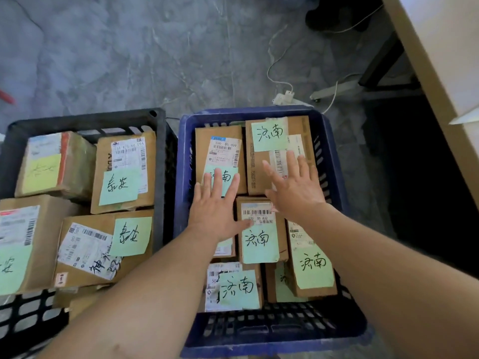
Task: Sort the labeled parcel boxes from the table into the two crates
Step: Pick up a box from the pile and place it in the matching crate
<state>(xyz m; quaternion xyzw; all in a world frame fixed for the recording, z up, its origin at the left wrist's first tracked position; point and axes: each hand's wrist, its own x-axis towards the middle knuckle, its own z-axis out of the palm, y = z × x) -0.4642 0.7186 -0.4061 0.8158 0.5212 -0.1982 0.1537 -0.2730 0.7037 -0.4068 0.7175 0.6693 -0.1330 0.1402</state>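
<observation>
The fingers of the left hand are straight and only a little apart. Those of the right hand are straight and spread wider. Neither hand holds anything. Both palms face down, and I cannot tell if they press on the cardboard or only float above it.

Under everything is the grey marbled floor. The corner of a pale wooden table comes in at the right edge.

On the floor stand two crates side by side, almost touching. The blue plastic crate is on the right, under both hands. The black plastic crate is on the left.

The brown cardboard parcel boxes are all inside the crates, packed tight and lying flat. In the blue one, the left hand is over the far-left box and the right hand is over the far-right box. Three more boxes show nearer to the person, among them a narrow middle box. In the black crate I see four boxes, for example the one at the far right.

Each box has a white printed shipping label with a barcode. Nearly all have a pale green paper note with black handwritten characters; one box in the black crate has a yellow note.

A thin white cable lies on the floor behind the blue crate.
</observation>
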